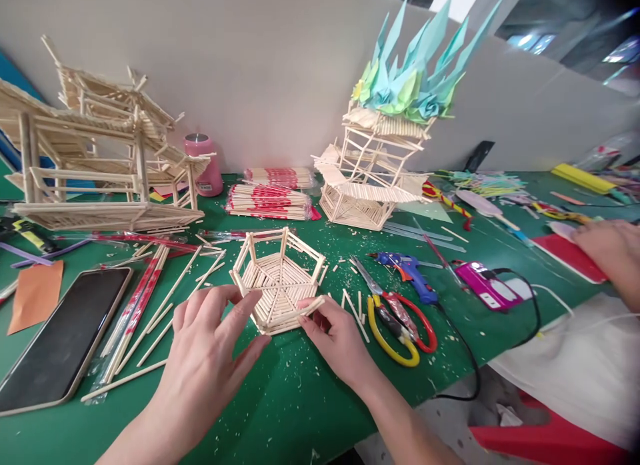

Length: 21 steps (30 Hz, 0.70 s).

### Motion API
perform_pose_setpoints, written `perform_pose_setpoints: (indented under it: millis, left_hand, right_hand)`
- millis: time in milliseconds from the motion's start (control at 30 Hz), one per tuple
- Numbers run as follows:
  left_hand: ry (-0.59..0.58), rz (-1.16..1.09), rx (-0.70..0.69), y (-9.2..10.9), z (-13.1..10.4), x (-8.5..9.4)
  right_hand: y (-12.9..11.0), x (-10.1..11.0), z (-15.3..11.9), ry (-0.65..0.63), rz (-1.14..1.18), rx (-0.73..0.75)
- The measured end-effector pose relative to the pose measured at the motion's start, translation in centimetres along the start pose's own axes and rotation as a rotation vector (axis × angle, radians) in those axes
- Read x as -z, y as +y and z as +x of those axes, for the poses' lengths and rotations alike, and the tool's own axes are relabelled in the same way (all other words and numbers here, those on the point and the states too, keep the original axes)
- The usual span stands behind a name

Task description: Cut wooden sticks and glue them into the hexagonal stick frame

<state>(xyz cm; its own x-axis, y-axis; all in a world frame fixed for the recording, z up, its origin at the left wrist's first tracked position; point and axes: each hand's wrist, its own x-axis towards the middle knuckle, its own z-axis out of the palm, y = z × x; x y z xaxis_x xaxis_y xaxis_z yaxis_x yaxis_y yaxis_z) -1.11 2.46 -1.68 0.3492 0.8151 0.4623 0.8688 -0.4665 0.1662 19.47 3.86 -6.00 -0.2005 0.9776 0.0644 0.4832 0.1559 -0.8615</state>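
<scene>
A small six-sided base (280,286) built from wooden sticks, with low railings round several of its edges, lies on the green table before me. My left hand (207,335) is beside its left near corner, thumb and fingers apart; whether a fingertip touches it I cannot tell. At the near right edge, my right hand (333,332) pinches a short wooden stick piece (314,308) between thumb and fingers. Loose sticks (163,322) and a black phone (63,335) are to the left. Scissors (395,318) and a blue glue gun (407,272) lie to the right.
Behind stand a large stick building (110,158), a pink bottle (203,168), stick bundles (270,202) and a stick tower (375,165) topped with folded paper. A purple box (487,285) with cables is at right. Another person's hand (610,252) rests by a red pad (570,255).
</scene>
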Motion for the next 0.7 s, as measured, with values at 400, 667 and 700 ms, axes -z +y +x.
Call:
perform_pose_setpoints:
  millis: [400,667,700]
  left_hand:
    - [0.027,-0.512,0.449,0.7,-2.4,-3.1]
    - [0.075,-0.712,0.492,1.4,1.8,-1.9]
    - [0.081,-0.729,0.499,1.4,2.1,-1.8]
  right_hand:
    - [-0.5,0.3,0.4,0.002,0.024,0.027]
    - [-2.5,1.5,2.5,0.016,0.118,0.032]
    - [-2.7,1.6,2.7,0.018,0.126,0.029]
